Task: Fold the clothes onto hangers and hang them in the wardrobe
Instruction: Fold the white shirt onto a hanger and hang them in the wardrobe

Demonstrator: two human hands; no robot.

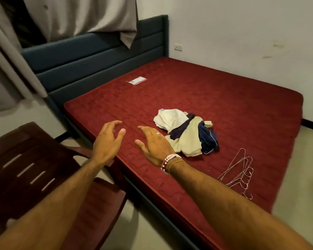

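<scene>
Clothes (186,131): lying heaped on mattress (224,98), none folded.
Hangers (240,172): waiting bare nearby.
Left hand (107,139), right hand (154,143): hovering, fingers loose, gripping nothing.

Both forearms reach forward, bare, side by side. The left hand (105,141) is raised with its fingers (114,123) loosely curled, holding nothing. The right hand (154,144) is held flat and relaxed, thumb apart, with beaded bracelets (167,162) at the wrist.

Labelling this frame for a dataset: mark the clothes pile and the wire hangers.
clothes pile (189,141): head view, cream garment near its middle.
wire hangers (246,173): head view, bunched wires by the hooks.
</scene>
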